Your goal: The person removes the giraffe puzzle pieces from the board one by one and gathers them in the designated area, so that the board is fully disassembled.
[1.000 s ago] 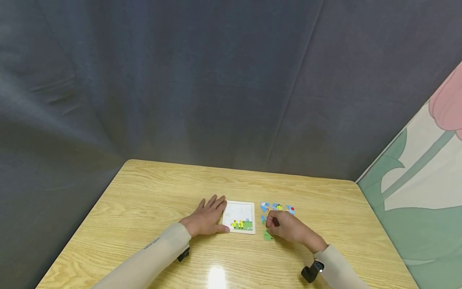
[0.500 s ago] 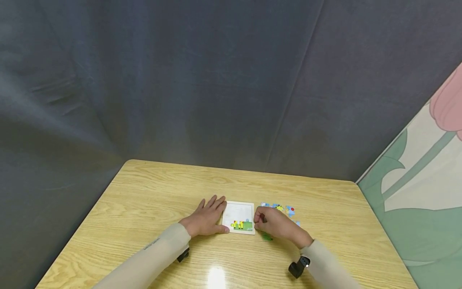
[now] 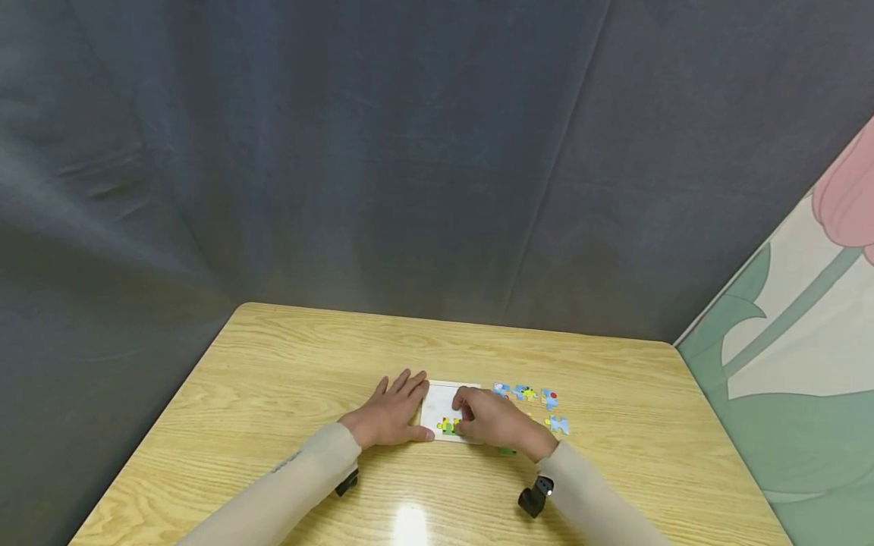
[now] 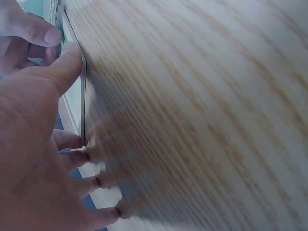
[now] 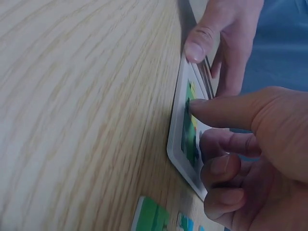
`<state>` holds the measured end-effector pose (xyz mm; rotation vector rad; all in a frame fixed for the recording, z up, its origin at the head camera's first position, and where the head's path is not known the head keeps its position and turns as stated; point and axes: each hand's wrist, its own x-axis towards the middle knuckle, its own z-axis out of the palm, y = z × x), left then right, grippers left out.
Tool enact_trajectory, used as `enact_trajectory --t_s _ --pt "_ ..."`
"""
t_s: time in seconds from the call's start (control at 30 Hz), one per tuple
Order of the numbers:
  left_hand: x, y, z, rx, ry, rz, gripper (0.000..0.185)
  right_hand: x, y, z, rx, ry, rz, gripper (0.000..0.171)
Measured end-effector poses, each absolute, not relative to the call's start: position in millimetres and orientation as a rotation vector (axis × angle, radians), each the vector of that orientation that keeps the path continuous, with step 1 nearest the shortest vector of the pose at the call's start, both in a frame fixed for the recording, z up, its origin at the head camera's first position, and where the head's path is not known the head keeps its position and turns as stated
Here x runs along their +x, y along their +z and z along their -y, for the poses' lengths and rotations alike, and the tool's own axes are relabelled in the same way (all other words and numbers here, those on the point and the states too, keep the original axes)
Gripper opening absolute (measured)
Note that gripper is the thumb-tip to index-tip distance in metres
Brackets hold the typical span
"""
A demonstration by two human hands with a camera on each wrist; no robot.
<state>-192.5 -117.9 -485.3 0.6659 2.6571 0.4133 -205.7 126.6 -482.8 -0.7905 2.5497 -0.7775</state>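
My left hand lies with fingers spread at the left side of a white puzzle tray; in the left wrist view its thumb rests at the tray's corner. Over the tray's lower right, my right hand has its thumb and curled fingers at a green-and-yellow puzzle piece, which they partly hide. The right wrist view shows the thumb right on the green part of the picture, with the index finger bent close by.
Several loose puzzle pieces lie right of the tray: a blue one with a red dot, a yellow-and-blue one and a light blue one. A green piece sits near the tray's corner. A dark curtain hangs behind the wooden table.
My right hand has moved left from the loose pieces to over the tray's lower part. More green shows under the yellow in the tray. My left hand has stayed in place.
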Motion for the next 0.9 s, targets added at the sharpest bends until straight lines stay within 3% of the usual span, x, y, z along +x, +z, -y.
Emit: enact_trajectory --t_s 0.37,0.9 --pt "-191.4 -482.0 117.5 0.661 0.399 -2.662 0.095 -208.1 -477.4 -116.9 -0.766 -0.686 -2.544 0.014" --pt "-194.1 -486.3 117.7 0.675 0.377 -2.652 0.095 -212.0 -477.4 -117.8 -0.737 -0.731 -2.512 0.021"
